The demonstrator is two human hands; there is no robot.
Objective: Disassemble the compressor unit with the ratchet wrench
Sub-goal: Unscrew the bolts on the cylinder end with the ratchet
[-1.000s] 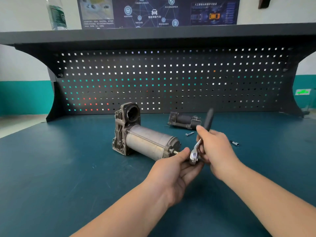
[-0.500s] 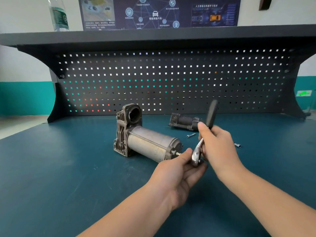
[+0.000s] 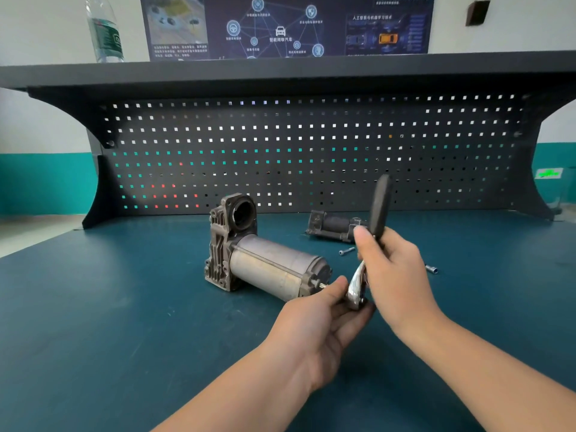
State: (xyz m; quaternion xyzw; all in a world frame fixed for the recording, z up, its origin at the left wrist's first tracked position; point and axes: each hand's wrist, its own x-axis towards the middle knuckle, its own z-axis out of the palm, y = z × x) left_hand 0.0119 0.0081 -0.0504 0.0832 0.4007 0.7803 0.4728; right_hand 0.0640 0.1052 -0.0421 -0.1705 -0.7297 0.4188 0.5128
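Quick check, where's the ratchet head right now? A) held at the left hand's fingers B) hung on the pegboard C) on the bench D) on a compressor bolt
A: the left hand grips the chrome head of the ratchet while the right hand holds its black handle, off the compressor.

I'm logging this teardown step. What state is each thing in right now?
compressor unit: lying on its side on the bench, untouched
ratchet wrench: held off the bench, handle up
right hand: grips the wrench handle
left hand: holds the wrench head
detached part: lying at the back
loose bolts: lying on the bench
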